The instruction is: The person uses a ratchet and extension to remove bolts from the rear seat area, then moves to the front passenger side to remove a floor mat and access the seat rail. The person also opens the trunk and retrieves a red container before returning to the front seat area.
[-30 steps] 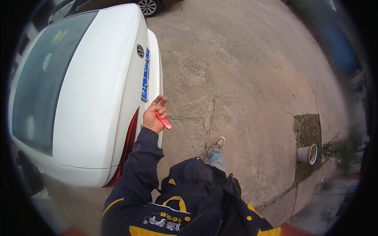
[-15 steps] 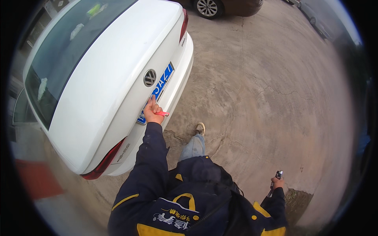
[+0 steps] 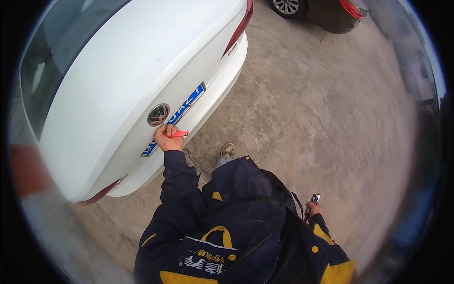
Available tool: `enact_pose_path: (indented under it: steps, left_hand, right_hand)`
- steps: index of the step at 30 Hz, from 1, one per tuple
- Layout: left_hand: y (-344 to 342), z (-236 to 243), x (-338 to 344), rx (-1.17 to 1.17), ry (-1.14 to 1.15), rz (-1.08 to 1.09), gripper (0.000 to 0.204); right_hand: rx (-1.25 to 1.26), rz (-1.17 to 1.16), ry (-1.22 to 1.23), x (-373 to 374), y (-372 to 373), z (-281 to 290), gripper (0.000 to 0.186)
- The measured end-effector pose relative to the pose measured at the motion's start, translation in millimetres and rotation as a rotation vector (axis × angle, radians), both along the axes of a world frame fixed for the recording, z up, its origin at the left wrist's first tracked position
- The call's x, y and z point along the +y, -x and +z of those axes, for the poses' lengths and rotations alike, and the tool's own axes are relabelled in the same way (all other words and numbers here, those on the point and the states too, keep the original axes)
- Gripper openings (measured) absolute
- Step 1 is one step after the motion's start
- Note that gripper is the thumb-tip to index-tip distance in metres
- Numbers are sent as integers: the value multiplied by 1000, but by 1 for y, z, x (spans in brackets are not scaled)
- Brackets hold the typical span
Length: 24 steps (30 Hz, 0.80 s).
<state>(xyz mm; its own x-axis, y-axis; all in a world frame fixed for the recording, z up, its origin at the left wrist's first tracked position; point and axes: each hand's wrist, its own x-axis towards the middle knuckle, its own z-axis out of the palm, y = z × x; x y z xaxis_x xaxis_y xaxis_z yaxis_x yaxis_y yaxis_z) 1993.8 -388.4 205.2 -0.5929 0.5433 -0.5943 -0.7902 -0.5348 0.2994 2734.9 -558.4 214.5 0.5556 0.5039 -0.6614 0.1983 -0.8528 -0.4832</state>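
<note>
My left hand is at the back of a white car, its fingers curled just below the round emblem on the boot lid. In it is a small red stick-like object with a metal end; its exact kind is unclear. Part of the blue number plate is covered by this hand. Out to the right, low beside my body, my right hand is closed around a slim tool with a shiny metal head. Whether that is a ratchet or pliers cannot be made out.
The white rear bumper juts out below the plate. A dark brown car stands at the far right on the cracked concrete ground. My shoe is close to the bumper. A blurred red patch lies at the left.
The view has shifted and come closer to the white car. My left index finger, stretched out before, is now curled beneath the emblem. My right hand is nearer my body.
</note>
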Motion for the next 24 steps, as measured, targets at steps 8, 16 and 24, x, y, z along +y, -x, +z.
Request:
enact_pose_path:
  steps: [8, 16, 24]
  left_hand:
    - [-2, 13, 15, 11, -115, 171, 10]
    - [-4, 207, 2, 716, -481, 58, 82]
    - [-29, 418, -2, 1309, -332, -53, 63]
  right_hand:
    - [0, 278, 77, 150, -66, -35, 21]
    - [26, 488, 132, 280, -52, -85, 25]
    - [15, 642, 88, 351, -6, -122, 26]
